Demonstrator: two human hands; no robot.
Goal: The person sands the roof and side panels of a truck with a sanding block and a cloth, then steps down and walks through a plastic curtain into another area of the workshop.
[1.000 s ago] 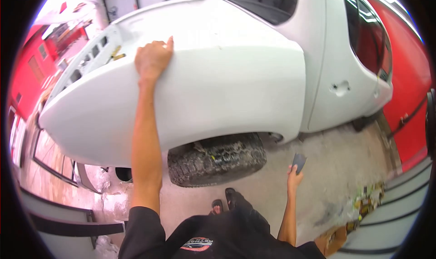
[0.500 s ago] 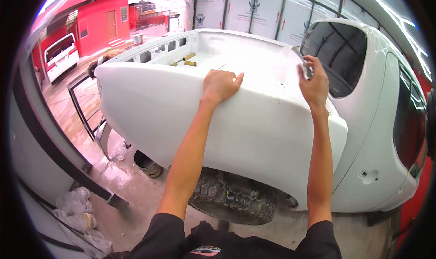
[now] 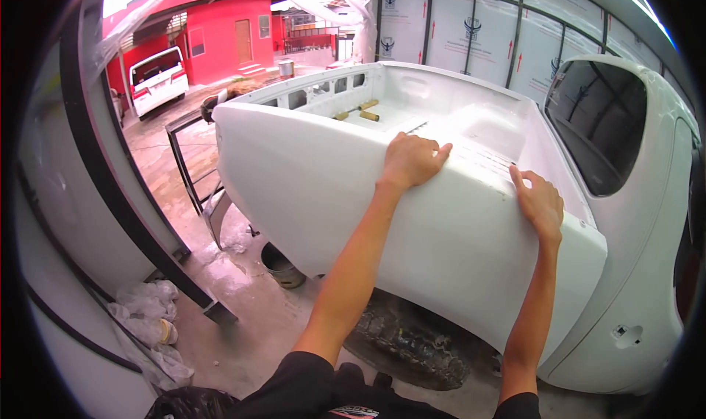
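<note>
A white pickup truck bed (image 3: 309, 162) fills the middle of the head view, its side panel facing me. My left hand (image 3: 415, 160) rests on the bed's top side edge, fingers curled over it and thumb out to the right. Farther right, near the cab, my right hand (image 3: 540, 201) lies against the same edge. Its thumb points up and the other fingers are bent; whatever they may hold is hidden. Inside the bed, beyond my left hand, lie yellowish cylindrical pieces (image 3: 369, 115).
The truck cab (image 3: 647, 220) with a dark rear window (image 3: 599, 125) stands at right. Below the panel is a muddy tyre (image 3: 404, 345). A metal bucket (image 3: 282, 266) sits on the floor near a dark post (image 3: 140, 176). Crumpled plastic (image 3: 151, 312) lies at lower left.
The view has swung right, so the truck appears farther left-to-right shifted. My right hand, raised with a small grey patch between its fingers, has come down onto the edge. My left hand stays there.
</note>
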